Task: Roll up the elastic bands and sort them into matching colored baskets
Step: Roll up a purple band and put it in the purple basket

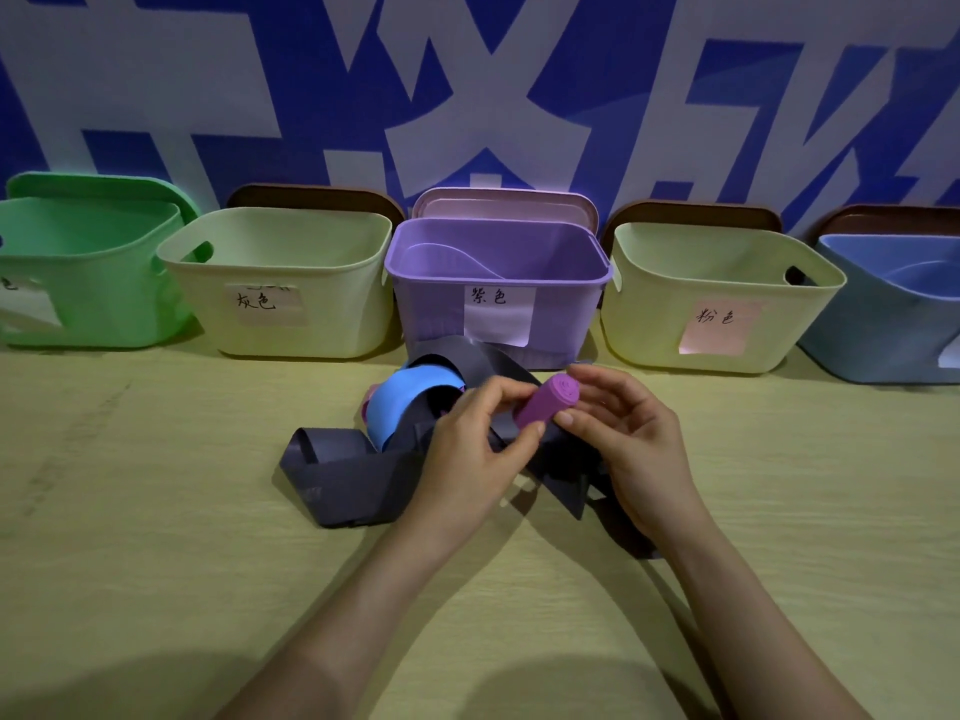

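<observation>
head view: a tightly rolled purple elastic band (545,405) is held just above a wooden tabletop (156,511), in front of the purple plastic basket (498,262). the left hand (467,449) pinches the roll's near end between thumb and fingers. the right hand (628,449) curls round its far end, thumb touching the roll. under both hands lies a loose dark grey elastic band (353,475), with a light blue elastic band (410,407) looped on it. along the wall stand a green basket (88,272), a cream labelled basket (280,283), a second cream basket (722,298) and a blue basket (893,314).
</observation>
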Available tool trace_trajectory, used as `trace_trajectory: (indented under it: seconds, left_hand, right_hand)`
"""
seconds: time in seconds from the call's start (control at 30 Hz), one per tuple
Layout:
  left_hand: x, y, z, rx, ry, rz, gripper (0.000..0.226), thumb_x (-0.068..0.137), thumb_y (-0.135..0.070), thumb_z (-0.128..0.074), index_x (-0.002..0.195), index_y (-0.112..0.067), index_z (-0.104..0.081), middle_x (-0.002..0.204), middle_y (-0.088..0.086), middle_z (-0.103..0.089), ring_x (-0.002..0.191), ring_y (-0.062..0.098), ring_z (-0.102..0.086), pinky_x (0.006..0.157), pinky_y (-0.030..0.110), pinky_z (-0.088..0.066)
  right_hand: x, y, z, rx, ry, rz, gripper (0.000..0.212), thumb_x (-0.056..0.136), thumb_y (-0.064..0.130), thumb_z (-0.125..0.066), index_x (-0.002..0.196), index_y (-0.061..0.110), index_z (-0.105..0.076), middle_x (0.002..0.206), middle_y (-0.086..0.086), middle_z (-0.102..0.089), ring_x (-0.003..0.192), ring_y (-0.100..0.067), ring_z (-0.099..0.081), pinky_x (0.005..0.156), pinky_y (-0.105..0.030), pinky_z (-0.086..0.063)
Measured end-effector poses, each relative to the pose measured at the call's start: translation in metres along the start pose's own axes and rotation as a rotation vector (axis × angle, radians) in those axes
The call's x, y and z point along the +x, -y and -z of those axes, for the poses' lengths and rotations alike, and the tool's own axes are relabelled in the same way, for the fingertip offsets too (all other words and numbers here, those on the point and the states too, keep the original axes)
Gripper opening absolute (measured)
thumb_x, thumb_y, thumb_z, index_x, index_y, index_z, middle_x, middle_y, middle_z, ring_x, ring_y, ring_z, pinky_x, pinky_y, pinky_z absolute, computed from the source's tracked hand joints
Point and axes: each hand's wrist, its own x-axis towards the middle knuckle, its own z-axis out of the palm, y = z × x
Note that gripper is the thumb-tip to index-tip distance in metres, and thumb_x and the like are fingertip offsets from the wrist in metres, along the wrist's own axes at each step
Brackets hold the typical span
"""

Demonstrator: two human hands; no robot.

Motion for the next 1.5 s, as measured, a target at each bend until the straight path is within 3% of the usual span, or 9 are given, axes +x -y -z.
trace_trajectory:
  seconds: [0.2,0.4,0.57,0.67,0.83,0.93,1.07,1.33,1.5]
  left_hand:
    - [-0.005,0.003,-0.004,-0.008,-0.012,0.064,0.021,0.081,-0.011,-0.073,0.099,-0.020,-0.066,0.095,-0.011,-0.071,0.090,0.005,-0.066,0.081,0.026,-0.053]
    - [0.011,0.000,0.002,0.137,0.100,0.161,0.022,0.085,-0.007,-0.068,0.104,-0.017,-0.063,0.105,-0.010,-0.069,0.099,0.006,-0.065,0.087,0.033,-0.053]
    - [0.043,-0.029,0.011,0.109,0.141,0.317,0.027,0.085,-0.002,-0.065,0.098,-0.024,-0.059,0.097,-0.016,-0.068,0.094,0.000,-0.067,0.086,0.036,-0.054]
    - [0.073,-0.052,0.022,0.076,0.139,0.343,0.025,0.085,-0.005,-0.065,0.096,-0.026,-0.058,0.098,-0.011,-0.070,0.095,0.004,-0.067,0.089,0.037,-0.054]
    - [0.137,-0.091,0.047,-0.009,0.080,0.313,0.029,0.080,-0.007,-0.067,0.093,-0.031,-0.058,0.100,-0.007,-0.068,0.094,0.011,-0.067,0.088,0.028,-0.051]
    - [0.171,-0.104,0.060,-0.084,0.042,0.342,0.028,0.081,0.006,-0.067,0.096,-0.016,-0.060,0.096,0.000,-0.067,0.087,0.005,-0.067,0.084,0.022,-0.052]
    - [0.203,-0.109,0.073,-0.142,0.021,0.386,0.027,0.085,0.003,-0.064,0.097,-0.021,-0.062,0.094,-0.006,-0.067,0.088,0.006,-0.065,0.085,0.018,-0.049]
    - [0.234,-0.076,0.075,-0.070,-0.004,0.472,0.022,0.085,0.000,-0.065,0.104,-0.011,-0.070,0.082,-0.008,-0.066,0.065,-0.015,-0.059,0.068,0.002,-0.044]
    - [0.248,-0.025,0.065,-0.063,0.013,0.716,0.024,0.082,0.001,-0.069,0.105,0.000,-0.065,0.083,0.007,-0.066,0.077,0.020,-0.064,0.086,0.036,-0.055]
  right_hand:
    - [0.000,-0.010,0.007,0.043,0.024,-0.129,0.034,0.069,0.004,-0.073,0.103,0.007,-0.068,0.104,-0.014,-0.072,0.102,-0.027,-0.068,0.090,-0.037,-0.053]
    - [0.007,-0.010,0.006,0.027,-0.040,-0.163,0.024,0.071,-0.009,-0.069,0.089,0.006,-0.065,0.093,0.004,-0.074,0.090,-0.011,-0.069,0.079,-0.019,-0.052]
    - [0.030,0.020,-0.004,0.051,-0.055,-0.273,0.023,0.076,-0.015,-0.066,0.097,-0.006,-0.060,0.093,-0.006,-0.072,0.089,-0.014,-0.069,0.078,-0.020,-0.053]
    - [0.055,0.052,-0.015,0.011,-0.068,-0.264,0.023,0.077,-0.014,-0.067,0.094,0.001,-0.061,0.087,0.000,-0.073,0.086,-0.010,-0.069,0.077,-0.019,-0.052]
    - [0.108,0.111,-0.038,-0.064,-0.037,-0.158,0.024,0.078,-0.015,-0.066,0.090,0.005,-0.059,0.082,0.005,-0.071,0.082,-0.005,-0.068,0.074,-0.016,-0.051]
    - [0.139,0.134,-0.051,-0.137,-0.029,-0.101,0.022,0.078,-0.009,-0.070,0.093,0.004,-0.059,0.087,0.000,-0.069,0.086,-0.010,-0.067,0.079,-0.020,-0.051]
    - [0.175,0.140,-0.063,-0.266,-0.071,-0.049,0.023,0.078,0.006,-0.076,0.087,0.020,-0.061,0.087,0.003,-0.069,0.083,-0.015,-0.068,0.077,-0.025,-0.053]
    - [0.223,0.115,-0.060,-0.272,0.012,-0.271,0.034,0.077,-0.004,-0.073,0.107,0.001,-0.059,0.100,-0.013,-0.069,0.097,-0.024,-0.067,0.086,-0.030,-0.056]
    - [0.248,0.071,-0.057,-0.303,-0.019,-0.475,0.032,0.076,-0.004,-0.074,0.100,0.007,-0.056,0.091,-0.012,-0.064,0.080,-0.020,-0.064,0.072,-0.025,-0.055]
